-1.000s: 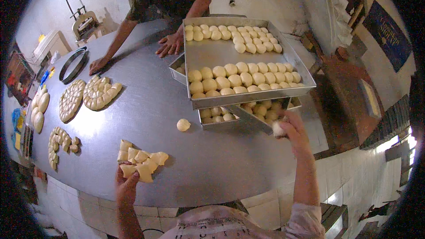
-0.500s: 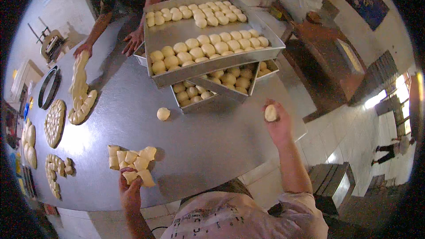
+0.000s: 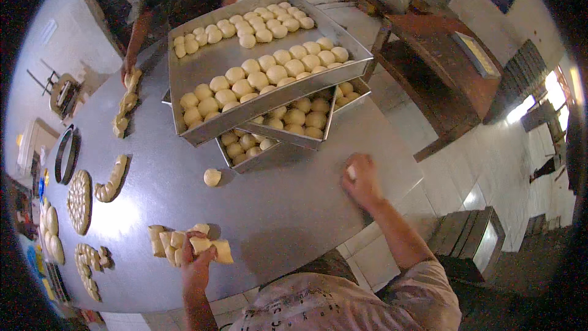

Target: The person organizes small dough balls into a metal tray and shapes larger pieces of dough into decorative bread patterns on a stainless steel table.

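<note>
My left hand point(image 3: 196, 263), at the near side of the steel table point(image 3: 294, 220), has its fingers round a piece of dough point(image 3: 217, 249) beside a cluster of cut dough pieces point(image 3: 164, 244). My right hand point(image 3: 362, 181) is closed over a small dough ball point(image 3: 351, 173) on the table, right of a lone ball point(image 3: 212, 177). Beyond them, a metal tray point(image 3: 245, 58) with rows of dough balls sits askew on other filled trays point(image 3: 257, 132).
A co-worker's hand point(image 3: 128, 68) holds a dough strip point(image 3: 125, 104) at the left. Near it lie a metal ring point(image 3: 65, 156), a scored dough disc point(image 3: 78, 202) and other dough pieces point(image 3: 52, 233). A wooden side table point(image 3: 441, 79) stands right, a dark slatted box point(image 3: 459, 233) near right.
My right hand has left the lower tray's corner and come onto the table with the ball. The co-worker has lifted a dough strip away from the coil. The view has shifted.
</note>
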Available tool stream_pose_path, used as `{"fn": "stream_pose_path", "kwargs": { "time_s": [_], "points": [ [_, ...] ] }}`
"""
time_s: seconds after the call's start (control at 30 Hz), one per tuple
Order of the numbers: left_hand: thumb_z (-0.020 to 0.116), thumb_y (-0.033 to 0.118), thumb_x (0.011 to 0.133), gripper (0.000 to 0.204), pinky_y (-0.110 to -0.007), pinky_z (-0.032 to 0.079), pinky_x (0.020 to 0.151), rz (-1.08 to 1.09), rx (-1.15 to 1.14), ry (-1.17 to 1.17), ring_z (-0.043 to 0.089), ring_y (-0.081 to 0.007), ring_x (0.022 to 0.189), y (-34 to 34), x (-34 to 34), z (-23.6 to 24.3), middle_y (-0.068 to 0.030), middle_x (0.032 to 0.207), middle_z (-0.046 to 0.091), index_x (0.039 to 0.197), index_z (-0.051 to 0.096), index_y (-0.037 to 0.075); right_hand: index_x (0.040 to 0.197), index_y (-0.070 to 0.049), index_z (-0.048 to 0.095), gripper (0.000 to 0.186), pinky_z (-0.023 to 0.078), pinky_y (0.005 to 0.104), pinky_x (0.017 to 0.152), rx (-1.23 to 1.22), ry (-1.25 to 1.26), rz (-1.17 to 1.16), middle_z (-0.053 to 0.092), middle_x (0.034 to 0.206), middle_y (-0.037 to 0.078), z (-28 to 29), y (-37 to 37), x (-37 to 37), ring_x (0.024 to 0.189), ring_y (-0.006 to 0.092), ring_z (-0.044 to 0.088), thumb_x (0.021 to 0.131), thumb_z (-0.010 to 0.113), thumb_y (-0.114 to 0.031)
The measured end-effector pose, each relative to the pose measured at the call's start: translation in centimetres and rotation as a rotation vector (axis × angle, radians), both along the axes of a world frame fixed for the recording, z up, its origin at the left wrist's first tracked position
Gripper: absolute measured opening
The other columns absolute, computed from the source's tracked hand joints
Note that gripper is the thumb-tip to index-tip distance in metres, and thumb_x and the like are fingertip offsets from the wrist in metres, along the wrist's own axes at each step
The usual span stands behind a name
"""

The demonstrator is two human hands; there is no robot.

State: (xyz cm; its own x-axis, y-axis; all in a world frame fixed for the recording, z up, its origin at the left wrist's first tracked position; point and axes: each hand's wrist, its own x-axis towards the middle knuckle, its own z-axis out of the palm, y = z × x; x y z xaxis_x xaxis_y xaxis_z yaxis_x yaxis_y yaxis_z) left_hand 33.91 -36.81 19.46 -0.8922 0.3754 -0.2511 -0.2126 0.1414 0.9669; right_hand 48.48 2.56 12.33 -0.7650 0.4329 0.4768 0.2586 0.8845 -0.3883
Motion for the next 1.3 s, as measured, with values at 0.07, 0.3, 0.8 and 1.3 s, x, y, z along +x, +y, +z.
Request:
{"fn": "stream_pose_path", "kwargs": {
  "time_s": [0.07,0.3,0.8,1.3],
  "points": [
    [0.061,0.002,0.072,0.031,-0.027,0.045,0.07,-0.068,-0.093,-0.035,0.049,-0.012,0.084,1.4,-0.2,0.1,-0.0017,0.09,0.049,0.099,0.048,0.01,0.092,-0.003,0.052,0.027,0.038,0.0438,0.082,0.024,-0.089,-0.192,0.053,0.094,0.016,0.3,2.4,-1.2,0.092,0.0353,0.048,0.07,0.065,-0.014],
    [0.061,-0.002,0.074,0.03,-0.028,0.045,0.071,0.068,0.113,-0.073,0.052,-0.013,0.084,-0.5,-0.5,0.8,-0.0021,0.092,0.051,0.099,0.048,0.01,0.099,-0.006,0.056,0.03,0.041,0.0384,0.088,-0.19,-0.221,-0.14,0.055,0.103,0.011,3.6,0.7,2.7,0.099,0.0275,0.052,0.07,0.061,-0.007],
    [0.061,-0.002,0.075,0.032,-0.029,0.048,0.075,0.109,0.144,-0.087,0.056,-0.0153,0.088,-5.5,0.7,0.3,-0.0038,0.094,0.055,0.102,0.049,0.009,0.099,0.0,0.056,0.032,0.045,0.0384,0.074,-0.125,0.089,0.539,0.061,0.09,0.015,16.9,-3.9,-33.4,0.085,0.0265,0.059,0.078,0.061,-0.023],
    [0.058,0.0,0.078,0.031,-0.029,0.045,0.076,-0.074,0.107,0.037,0.053,-0.0154,0.087,2.1,-1.4,2.0,-0.0058,0.099,0.053,0.106,0.047,0.007,0.087,-0.011,0.058,0.017,0.039,0.0406,0.077,0.348,-0.091,0.327,0.047,0.094,0.013,9.3,-1.0,-7.6,0.089,0.0323,0.047,0.071,0.061,-0.006]
  ]
}}
